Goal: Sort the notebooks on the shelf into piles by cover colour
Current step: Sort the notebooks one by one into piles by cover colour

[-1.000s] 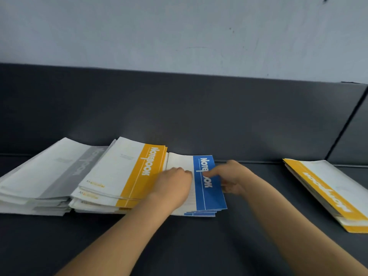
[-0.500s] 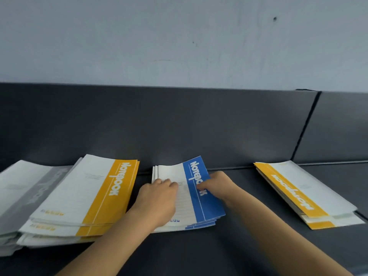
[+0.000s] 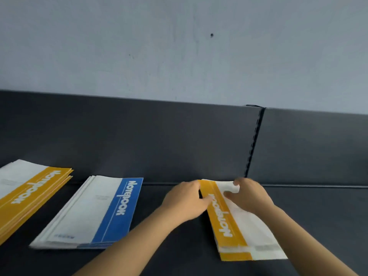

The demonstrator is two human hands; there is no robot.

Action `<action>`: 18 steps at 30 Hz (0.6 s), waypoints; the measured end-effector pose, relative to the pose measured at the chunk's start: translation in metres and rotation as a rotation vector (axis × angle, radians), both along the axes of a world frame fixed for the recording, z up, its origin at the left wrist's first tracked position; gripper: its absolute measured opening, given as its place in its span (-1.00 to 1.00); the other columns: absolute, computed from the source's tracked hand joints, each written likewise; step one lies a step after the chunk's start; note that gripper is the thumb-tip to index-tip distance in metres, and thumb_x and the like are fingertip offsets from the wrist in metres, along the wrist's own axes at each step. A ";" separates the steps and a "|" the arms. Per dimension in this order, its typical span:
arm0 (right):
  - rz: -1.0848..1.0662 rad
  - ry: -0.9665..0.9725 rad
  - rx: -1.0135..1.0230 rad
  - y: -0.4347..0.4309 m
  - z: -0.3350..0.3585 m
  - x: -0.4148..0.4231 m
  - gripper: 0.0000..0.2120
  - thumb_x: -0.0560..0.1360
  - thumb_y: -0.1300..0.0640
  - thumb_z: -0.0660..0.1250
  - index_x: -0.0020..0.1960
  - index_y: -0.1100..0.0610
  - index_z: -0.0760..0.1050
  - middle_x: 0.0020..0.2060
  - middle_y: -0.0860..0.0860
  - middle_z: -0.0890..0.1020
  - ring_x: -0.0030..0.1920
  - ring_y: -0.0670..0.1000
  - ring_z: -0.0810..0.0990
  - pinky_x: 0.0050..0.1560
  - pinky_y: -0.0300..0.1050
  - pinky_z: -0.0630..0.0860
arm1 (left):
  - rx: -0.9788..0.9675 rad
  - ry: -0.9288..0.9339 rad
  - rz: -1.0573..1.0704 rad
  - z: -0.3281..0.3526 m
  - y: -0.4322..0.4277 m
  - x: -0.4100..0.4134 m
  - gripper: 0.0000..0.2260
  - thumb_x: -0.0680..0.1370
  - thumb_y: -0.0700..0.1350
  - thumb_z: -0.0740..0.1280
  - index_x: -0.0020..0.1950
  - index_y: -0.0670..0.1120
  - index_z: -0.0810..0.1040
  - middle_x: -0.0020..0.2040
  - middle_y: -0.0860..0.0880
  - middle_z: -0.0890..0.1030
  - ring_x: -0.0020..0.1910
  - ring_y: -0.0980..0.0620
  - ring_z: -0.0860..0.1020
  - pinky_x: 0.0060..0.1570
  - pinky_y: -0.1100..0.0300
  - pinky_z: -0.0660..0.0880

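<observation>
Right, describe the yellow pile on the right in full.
The yellow pile is a few thin paper notebooks, white covers with a yellow band down the left side bearing white "Notebook" lettering. It lies flat on the dark shelf, apart from the blue pile to its left. The stack is uneven: lower books stick out at the near end. The left grip holds its far left edge, thumb on the band; the right grip rests on the white far end, hold unclear.

The person's left forearm (image 3: 135,242) and right forearm (image 3: 304,236) are bare along all the length that shows, slim and smooth. Each forearm narrows toward its wrist. The left grip (image 3: 186,200) and right grip (image 3: 251,196) are bare hands, blurred at the fingers, so nails and finer marks cannot be told.
</observation>
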State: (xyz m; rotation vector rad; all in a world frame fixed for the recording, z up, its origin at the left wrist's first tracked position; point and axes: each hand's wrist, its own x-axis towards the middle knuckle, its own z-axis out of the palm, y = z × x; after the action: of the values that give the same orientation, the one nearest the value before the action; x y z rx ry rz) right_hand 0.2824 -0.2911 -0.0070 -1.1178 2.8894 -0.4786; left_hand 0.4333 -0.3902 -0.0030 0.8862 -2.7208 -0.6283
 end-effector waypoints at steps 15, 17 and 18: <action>0.379 -0.052 -0.176 0.007 -0.019 -0.031 -0.27 0.43 -0.27 0.30 0.50 -0.11 0.11 0.52 -0.05 0.11 0.52 0.07 -0.01 0.47 0.02 -0.02 | 0.597 0.467 -0.019 -0.029 0.000 -0.042 -0.33 0.55 -0.29 0.36 0.48 0.23 0.15 0.19 0.13 0.60 0.09 0.11 0.63 0.03 0.21 0.58; 0.553 0.034 -0.179 0.006 -0.019 -0.027 -0.17 0.41 -0.32 0.29 0.50 -0.30 -0.14 0.54 -0.11 -0.20 0.51 0.00 -0.35 0.46 0.07 -0.32 | 0.613 0.443 -0.098 -0.027 -0.005 -0.040 -0.46 0.55 -0.31 0.35 0.45 0.07 0.30 0.15 0.03 0.66 0.11 0.08 0.63 0.10 0.18 0.57; 0.625 0.077 -0.185 0.005 -0.019 -0.025 -0.18 0.41 -0.32 0.28 0.47 -0.36 -0.17 0.52 -0.13 -0.27 0.48 -0.02 -0.43 0.42 0.09 -0.42 | 0.614 0.425 -0.130 -0.026 -0.005 -0.039 -0.52 0.55 -0.31 0.36 0.42 -0.01 0.38 0.12 0.01 0.68 0.11 0.07 0.64 0.14 0.15 0.56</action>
State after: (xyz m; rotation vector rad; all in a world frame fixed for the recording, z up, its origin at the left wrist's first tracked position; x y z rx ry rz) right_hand 0.2573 -0.2862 -0.0260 -1.9902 2.3799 -0.6796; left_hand 0.3943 -0.3956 -0.0290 0.5864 -2.2288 -1.5324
